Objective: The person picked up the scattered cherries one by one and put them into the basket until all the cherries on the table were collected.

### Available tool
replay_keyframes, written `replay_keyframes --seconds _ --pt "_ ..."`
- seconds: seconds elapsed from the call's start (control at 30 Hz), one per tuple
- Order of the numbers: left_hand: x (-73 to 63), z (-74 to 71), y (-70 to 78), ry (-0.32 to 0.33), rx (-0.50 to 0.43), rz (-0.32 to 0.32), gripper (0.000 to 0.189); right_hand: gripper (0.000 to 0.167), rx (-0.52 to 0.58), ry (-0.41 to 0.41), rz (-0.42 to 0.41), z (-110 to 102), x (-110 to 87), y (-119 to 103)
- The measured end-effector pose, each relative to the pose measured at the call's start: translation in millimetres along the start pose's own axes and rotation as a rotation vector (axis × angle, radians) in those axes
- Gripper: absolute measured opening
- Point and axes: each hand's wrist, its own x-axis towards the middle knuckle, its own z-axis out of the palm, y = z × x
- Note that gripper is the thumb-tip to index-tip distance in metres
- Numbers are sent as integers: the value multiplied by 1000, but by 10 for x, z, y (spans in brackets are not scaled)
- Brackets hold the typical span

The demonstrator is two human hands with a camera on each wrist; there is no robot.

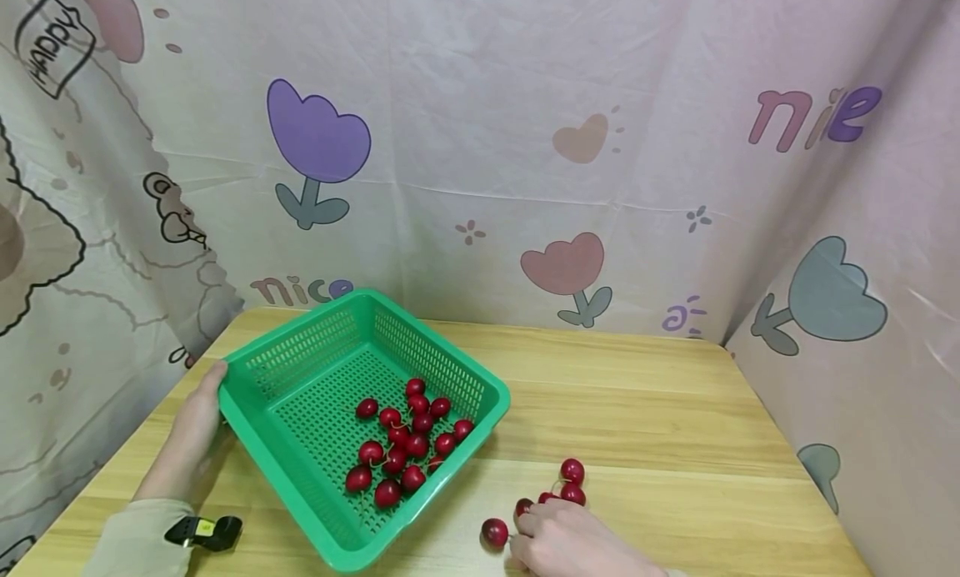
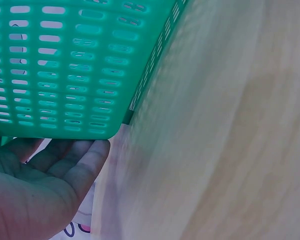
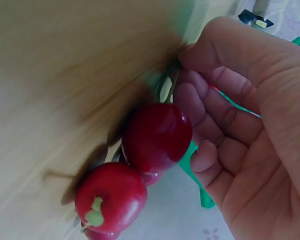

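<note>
My left hand [image 1: 193, 423] holds a green plastic basket [image 1: 281, 469] by its left corner, thumb at the rim. In the left wrist view, the fingers [image 2: 87, 162] reach under the edge of the slotted basket wall [image 2: 55, 95]. Red cherries [image 1: 387, 494] lie gathered toward the basket's right side. On the wooden table, my right hand [image 1: 566, 539] is down among several loose cherries [image 1: 572, 470]. Seen from the right wrist, its thumb and forefinger pinch green stems [image 3: 165, 87] above a dark red cherry [image 3: 157, 137]; a brighter cherry [image 3: 110, 197] sits beside it.
The light wooden table [image 1: 637, 393] extends behind and to the right of the loose cherries. A printed cloth [image 1: 465, 127] hangs along the back and both sides. A black strap with a small yellow-labelled device [image 1: 204, 531] is on my left wrist.
</note>
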Motion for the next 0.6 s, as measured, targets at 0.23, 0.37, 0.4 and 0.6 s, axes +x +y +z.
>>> replay_keyframes --seconds 0.23,0.37,0.4,0.6 --pt "-10 1 -2 -11 -33 11 94 36 -68 32 -10 24 29 -13" --pt "-16 2 -4 -17 -34 13 93 39 -41 3 3 29 35 -15" --pt "-16 2 -4 -18 -32 12 93 39 -38 -2 5 31 35 -15" --pt "-12 -3 -6 -21 -30 3 94 41 -55 31 10 45 15 -15"
